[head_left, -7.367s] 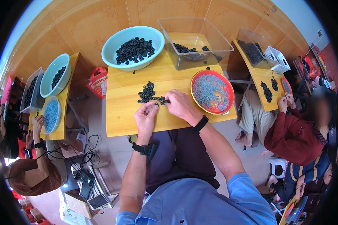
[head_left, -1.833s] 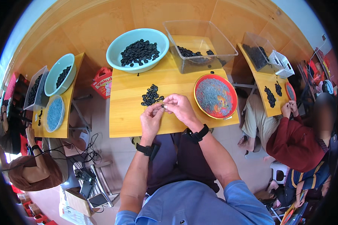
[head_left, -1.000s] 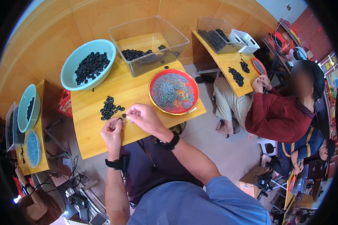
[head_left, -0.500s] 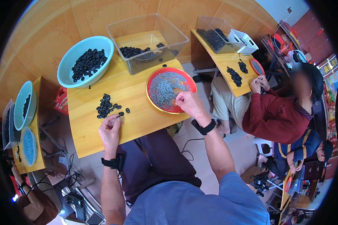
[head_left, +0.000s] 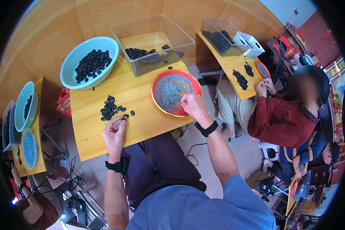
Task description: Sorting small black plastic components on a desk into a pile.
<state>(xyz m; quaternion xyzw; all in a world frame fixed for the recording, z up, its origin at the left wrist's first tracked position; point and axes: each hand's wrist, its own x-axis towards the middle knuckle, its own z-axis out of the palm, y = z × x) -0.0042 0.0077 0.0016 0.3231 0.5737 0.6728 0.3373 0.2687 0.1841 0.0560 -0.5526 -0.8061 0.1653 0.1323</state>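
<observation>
My left hand (head_left: 114, 132) is closed in a pinch on a small black oval piece (head_left: 124, 118), just in front of a loose pile of similar black pieces (head_left: 109, 108) on the yellow wooden table (head_left: 92, 140). One single black piece (head_left: 132, 113) lies to the right of the fingertips. Over the near edge of a red bowl (head_left: 198, 87) with a yellow rim, my right hand (head_left: 195, 106) has thumb and fingers pressed together. Many small grey parts (head_left: 171, 89), too fine to make out singly, fill the bowl. What the right fingertips hold, if anything, is hidden.
A light-blue basin (head_left: 67, 72) and a clear plastic bin (head_left: 161, 28), both with black pieces, stand at the table's back. To the right, a person in a dark red top (head_left: 278, 115) works at another table (head_left: 222, 61). More basins stand on a left table (head_left: 36, 153).
The view has shifted slightly. Both hands stay at nearly the same places, the left pinching by the pile and the right at the red bowl.
</observation>
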